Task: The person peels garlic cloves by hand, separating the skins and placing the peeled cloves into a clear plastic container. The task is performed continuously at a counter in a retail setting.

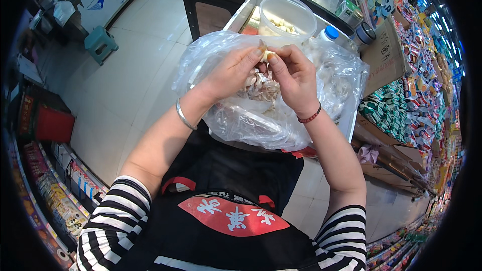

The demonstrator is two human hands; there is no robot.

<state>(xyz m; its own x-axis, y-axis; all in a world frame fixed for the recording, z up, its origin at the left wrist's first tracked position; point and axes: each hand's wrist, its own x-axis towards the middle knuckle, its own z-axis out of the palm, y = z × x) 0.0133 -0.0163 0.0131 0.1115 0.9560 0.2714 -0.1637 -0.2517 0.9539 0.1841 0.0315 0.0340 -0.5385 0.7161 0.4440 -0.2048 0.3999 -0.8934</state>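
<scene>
Between the fingertips of both hands is a pale, peeled-looking garlic clove. My left hand pinches it from the left with thumb and fingers. From the right, my right hand grips it too, thumb on top. Just below my hands, garlic bulbs and loose papery skins lie in a spread clear plastic bag; my hands hide part of them. Beyond the bag stands a round clear plastic tub with several peeled cloves inside.
A white bottle with a blue cap stands right of the tub. A cardboard flap and heaped packaged snacks rise at the right. A green plastic stool stands on the tiled floor. Snack shelves line the lower left.
</scene>
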